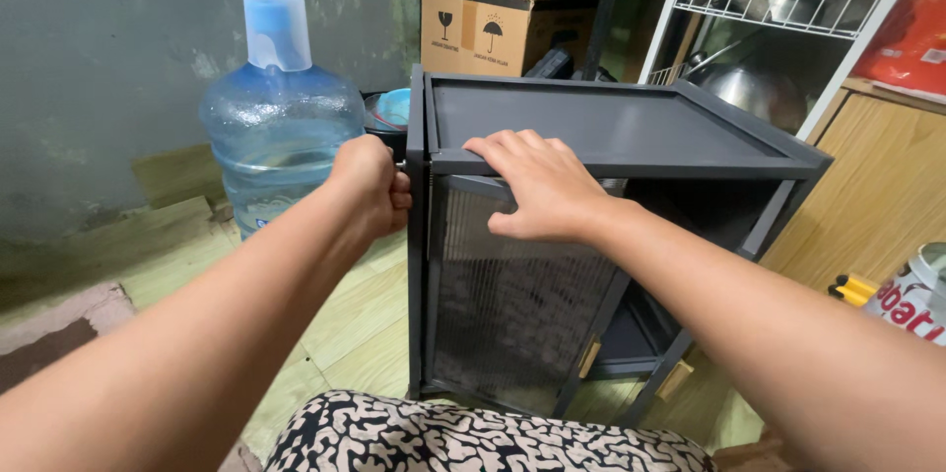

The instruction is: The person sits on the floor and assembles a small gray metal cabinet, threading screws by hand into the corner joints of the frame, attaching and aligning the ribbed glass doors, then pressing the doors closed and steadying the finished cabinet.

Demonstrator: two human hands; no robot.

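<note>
Gripping cabinet [611, 127] edge: left hand [370, 186], right hand [537, 186]

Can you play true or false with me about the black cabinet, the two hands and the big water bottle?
1. The right hand lies flat on the top front edge of the black cabinet. True.
2. The left hand is open and flat on the floor. False: it is closed in a fist at the cabinet's left side.
3. The water bottle has a red cap. False: the cap is light blue.
4. A cardboard box sits behind the cabinet. True.
</note>
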